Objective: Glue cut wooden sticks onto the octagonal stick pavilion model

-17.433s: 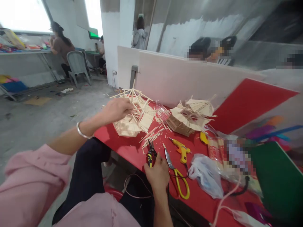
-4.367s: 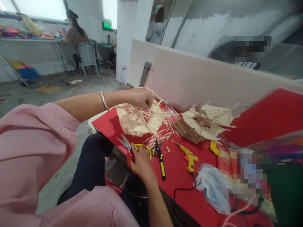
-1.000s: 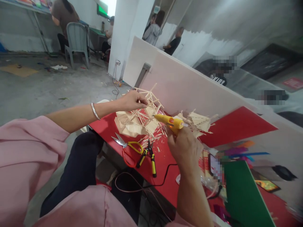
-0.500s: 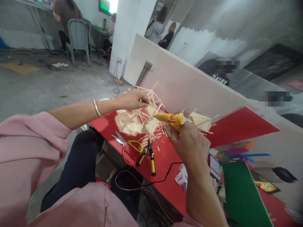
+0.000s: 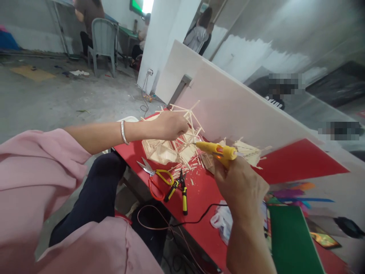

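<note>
My right hand (image 5: 242, 180) is closed around a yellow hot glue gun (image 5: 219, 150). Its nozzle points left toward an openwork frame of thin wooden sticks (image 5: 191, 114). My left hand (image 5: 172, 126) is held over the stick work with curled fingers, close to the nozzle. What its fingertips pinch is hidden. Below that hand, flat pieces made of pale sticks (image 5: 162, 152) lie on the red table (image 5: 199, 198). Loose short sticks (image 5: 182, 171) are scattered in front. Another stick piece (image 5: 248, 150) is partly behind the glue gun.
Open scissors (image 5: 156, 177) and yellow-black pliers (image 5: 182, 192) lie near the table edge. A cable (image 5: 199, 217) crosses to a white plastic bag (image 5: 224, 220). A white board (image 5: 228, 102) stands behind. A green board (image 5: 293, 232) is at right. Several people are in the background.
The view has shifted, so most of the scene sits further right. My left fingers look more curled and hidden. The glue gun remains in my right hand, pointing at the stick work.
</note>
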